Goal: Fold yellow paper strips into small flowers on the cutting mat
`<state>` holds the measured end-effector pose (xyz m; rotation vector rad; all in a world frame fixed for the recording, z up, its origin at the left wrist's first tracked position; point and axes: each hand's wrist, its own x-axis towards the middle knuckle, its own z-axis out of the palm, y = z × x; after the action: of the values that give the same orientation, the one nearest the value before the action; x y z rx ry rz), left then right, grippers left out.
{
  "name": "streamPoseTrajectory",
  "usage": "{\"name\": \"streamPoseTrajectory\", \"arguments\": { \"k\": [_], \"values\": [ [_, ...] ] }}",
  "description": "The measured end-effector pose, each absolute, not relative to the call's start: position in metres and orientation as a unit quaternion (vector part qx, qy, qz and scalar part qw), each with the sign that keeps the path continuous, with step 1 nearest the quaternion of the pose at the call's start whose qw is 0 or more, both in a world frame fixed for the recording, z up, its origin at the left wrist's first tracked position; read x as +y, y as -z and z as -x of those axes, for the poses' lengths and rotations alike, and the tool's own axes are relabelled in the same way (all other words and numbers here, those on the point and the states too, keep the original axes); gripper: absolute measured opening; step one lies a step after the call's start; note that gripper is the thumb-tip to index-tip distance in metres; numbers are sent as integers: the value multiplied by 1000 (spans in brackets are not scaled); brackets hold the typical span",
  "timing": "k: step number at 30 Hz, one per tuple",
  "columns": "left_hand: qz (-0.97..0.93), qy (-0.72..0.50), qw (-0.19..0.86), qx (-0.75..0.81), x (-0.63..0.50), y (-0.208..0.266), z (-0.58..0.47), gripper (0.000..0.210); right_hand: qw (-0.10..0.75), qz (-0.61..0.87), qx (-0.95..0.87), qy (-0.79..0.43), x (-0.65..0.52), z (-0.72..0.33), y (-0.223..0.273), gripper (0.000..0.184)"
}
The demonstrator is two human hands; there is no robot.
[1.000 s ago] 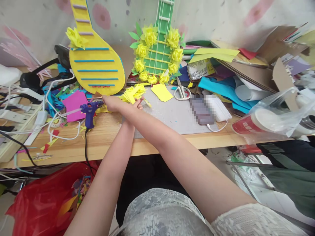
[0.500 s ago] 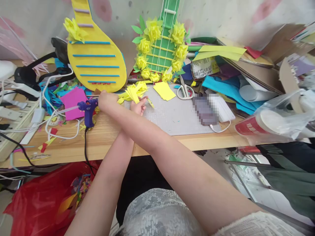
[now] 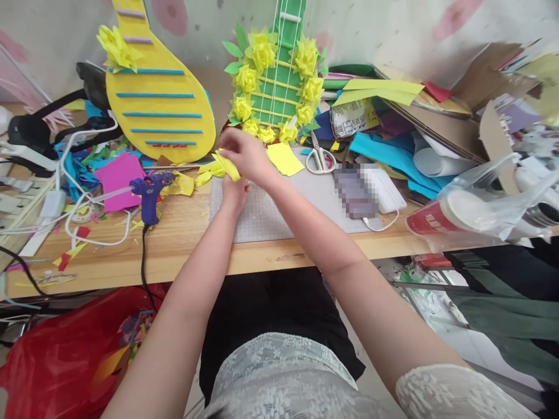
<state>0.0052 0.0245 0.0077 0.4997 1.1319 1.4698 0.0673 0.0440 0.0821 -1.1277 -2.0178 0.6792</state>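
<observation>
My left hand (image 3: 234,196) rests low over the grey cutting mat (image 3: 262,215), fingers curled and partly hidden by my other hand. It seems to grip a small piece of yellow paper, mostly covered. My right hand (image 3: 250,156) is bent over it, fingers and thumb curved close together; what lies between them is hidden. Left of both hands are folded yellow paper strips (image 3: 227,165). A blue glue gun (image 3: 149,195) stands on the table farther left, apart from my hands. Yellow paper squares (image 3: 285,159) lie to the right.
Behind stand a yellow lute-shaped cutout (image 3: 161,105) and a green one with yellow paper flowers (image 3: 279,87). Scissors (image 3: 320,158), a blurred phone (image 3: 354,192) and a white power bank (image 3: 386,187) lie right. A bagged red cup (image 3: 437,215) is near the edge. Cables and scraps crowd the left.
My right hand has left the glue gun and moved right, over my left hand. My forearms no longer cross. The glue gun stays standing; the whole view has shifted slightly.
</observation>
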Motion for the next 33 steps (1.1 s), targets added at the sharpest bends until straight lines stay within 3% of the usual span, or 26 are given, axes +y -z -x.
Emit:
{"name": "streamPoseTrajectory", "arguments": {
  "k": [3, 7, 12, 21, 33],
  "values": [
    [-237, -632, 573, 465, 24, -9, -7, 32, 393, 502, -712, -294, 45, -119, -52, 14],
    [-253, -637, 556, 470, 24, -10, -7, 37, 375, 519, -697, -324, 35, -144, -13, 34],
    [-278, -634, 553, 464, 23, -10, -7, 34, 339, 516, -714, -330, 21, -128, -7, 47],
    [-270, -661, 520, 469, 21, -9, -8, 40, 299, 585, -728, -195, 18, -125, -10, 31],
    [-313, -648, 514, 466, 18, -11, -10, 34, 335, 527, -759, -183, 22, -122, -1, 40]
  ]
}}
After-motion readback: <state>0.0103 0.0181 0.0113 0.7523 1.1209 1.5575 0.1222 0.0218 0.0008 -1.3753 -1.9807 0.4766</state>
